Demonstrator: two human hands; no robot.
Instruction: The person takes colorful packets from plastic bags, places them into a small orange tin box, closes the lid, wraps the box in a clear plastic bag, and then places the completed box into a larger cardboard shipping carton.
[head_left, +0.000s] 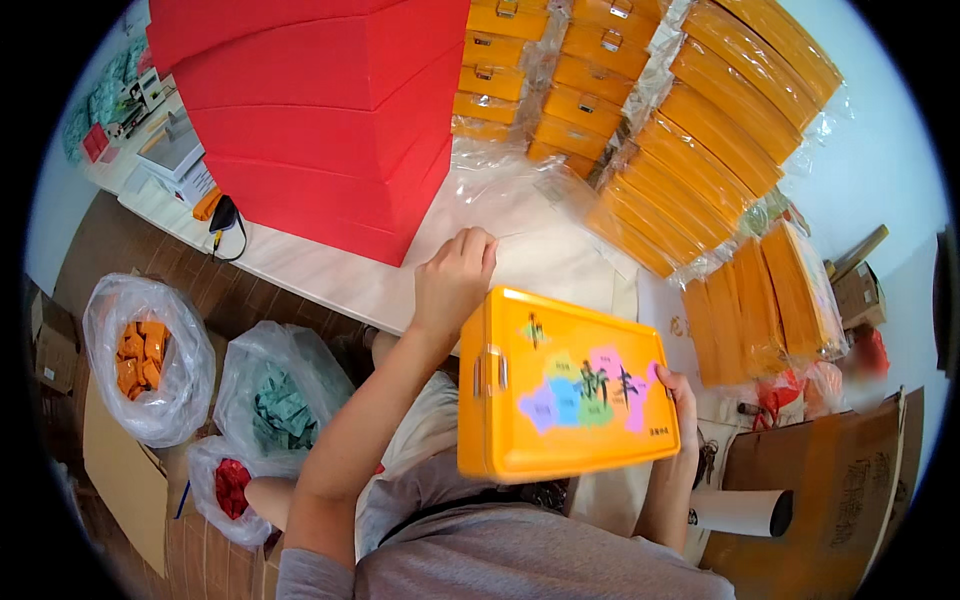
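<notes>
A yellow-orange lidded box (590, 390) with a metal clasp and a colourful map-like print on its lid is held tilted in front of my body. My right hand (680, 405) grips its right end, with the fingers partly behind it. Beyond the box's upper left corner, my left hand (457, 272) is over the white table (540, 265), apart from the box. Its fingers are curled closed, and whatever they may hold is hidden. Clear plastic film (500, 185) lies on the table past that hand.
Red boxes (300, 110) form a tall stack at the back left. Plastic-wrapped orange boxes (700, 140) are stacked at the back right. On the lower left stand plastic bags with orange packets (142, 358), green packets (287, 408) and red packets (233, 488). A large carton (810, 490) stands at right.
</notes>
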